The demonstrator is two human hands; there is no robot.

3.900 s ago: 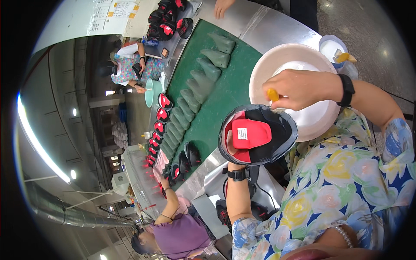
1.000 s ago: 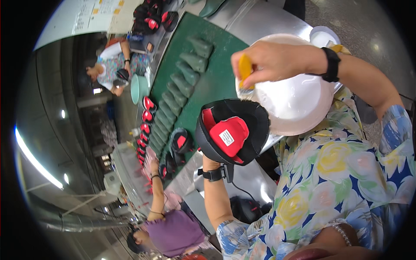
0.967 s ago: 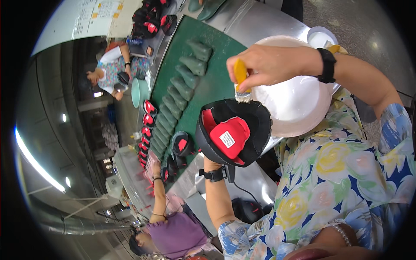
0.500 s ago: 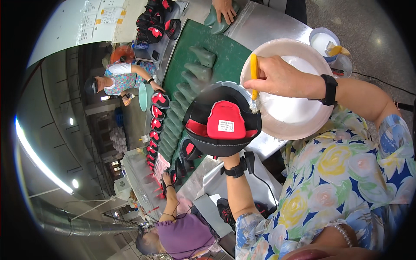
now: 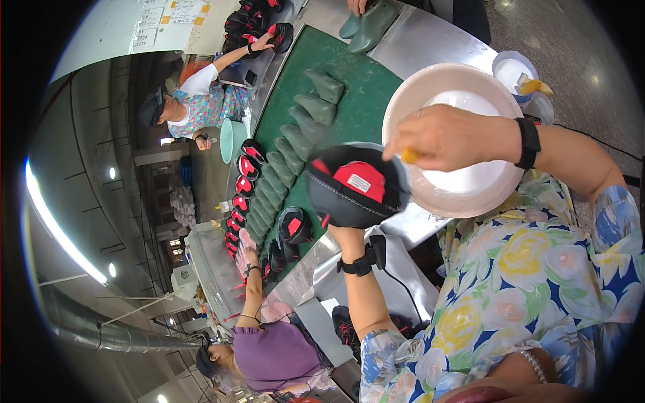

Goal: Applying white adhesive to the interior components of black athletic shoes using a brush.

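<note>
My left hand (image 5: 347, 236) grips a black shoe upper (image 5: 349, 205) from beneath, most of its fingers hidden behind it. A red lining with a white label shows inside the upper, which is tilted. My right hand (image 5: 447, 138) is closed round a brush with a yellow handle (image 5: 408, 155). The handle's end points out of the fist, and the bristles are hidden. This fist is over the left side of a wide, pale basin (image 5: 396, 114) of white liquid, close to the upper's edge.
Green shoe lasts (image 5: 312, 107) line the green belt (image 5: 359, 94), beside a row of black-and-red uppers (image 5: 245, 168). A small tub (image 5: 514, 66) with another brush stands beyond the basin. Two co-workers are at the left; another person's hand touches lasts (image 5: 373, 27) at the top.
The upper has turned and tilted in my left hand. My right hand has rotated, so the brush handle now points toward me. A co-worker's arm has reached up to the piled shoes.
</note>
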